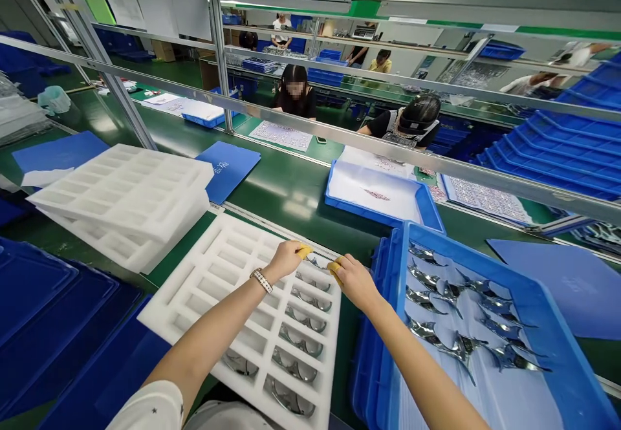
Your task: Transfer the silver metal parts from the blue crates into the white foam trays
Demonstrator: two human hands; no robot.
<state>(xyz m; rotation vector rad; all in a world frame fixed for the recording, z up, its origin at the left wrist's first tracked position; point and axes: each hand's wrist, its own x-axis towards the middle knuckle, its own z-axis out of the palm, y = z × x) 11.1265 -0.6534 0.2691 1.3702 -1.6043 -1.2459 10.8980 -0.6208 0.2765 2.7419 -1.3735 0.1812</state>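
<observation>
My left hand (pixel 286 258) and my right hand (pixel 352 281) wear yellow finger covers and meet over the top row of a white foam tray (pixel 194 310). Between their fingertips is a small curved chrome part (pixel 316 263), apparently pinched at both ends. Several similar curved parts sit in the tray's compartments below. To the right, a blue crate (pixel 528 307) holds a loose pile of chrome parts (pixel 436 281) on a white liner. My right forearm passes over the crate's near corner.
A stack of white foam trays (pixel 121 197) lies on the left, beside blue sheets. Ahead are a shallow blue tray (pixel 373 191) and a metal rail (pixel 339 145). Co-workers (pixel 295 97) sit across the green bench. Stacked blue crates (pixel 548 152) fill the right.
</observation>
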